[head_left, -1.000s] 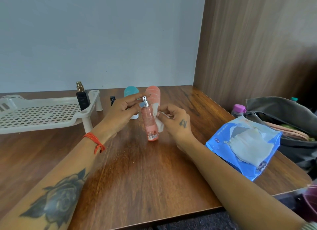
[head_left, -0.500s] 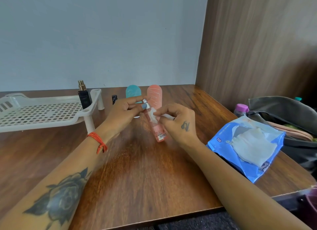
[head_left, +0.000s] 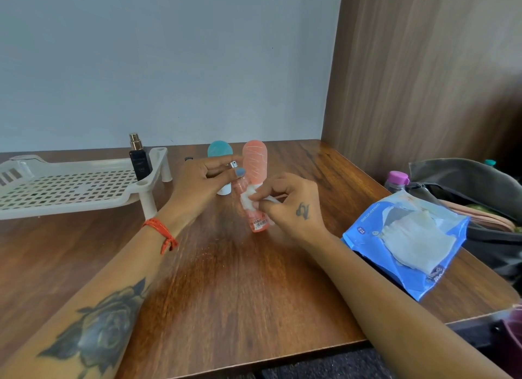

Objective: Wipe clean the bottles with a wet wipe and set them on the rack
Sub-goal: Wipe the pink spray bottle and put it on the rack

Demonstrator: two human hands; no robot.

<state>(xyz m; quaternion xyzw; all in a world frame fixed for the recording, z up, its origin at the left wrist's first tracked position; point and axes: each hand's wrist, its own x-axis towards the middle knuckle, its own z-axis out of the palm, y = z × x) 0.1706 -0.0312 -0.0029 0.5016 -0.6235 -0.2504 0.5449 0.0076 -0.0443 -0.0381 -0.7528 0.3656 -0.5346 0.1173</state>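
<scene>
Presently: pink spray bottle, held above mid-table, long axis tilted, nozzle far-left, base near-right. Left hand pinches the nozzle end; right hand pinches a wet wipe against the bottle's middle. White rack lies well to the left, nearer the left hand, one black bottle standing on it.

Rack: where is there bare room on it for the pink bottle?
The rack grid is bare left of the black bottle at its right rim. It is crowded behind the hands, where the blue-capped bottle and pink-capped bottle stand.
</scene>
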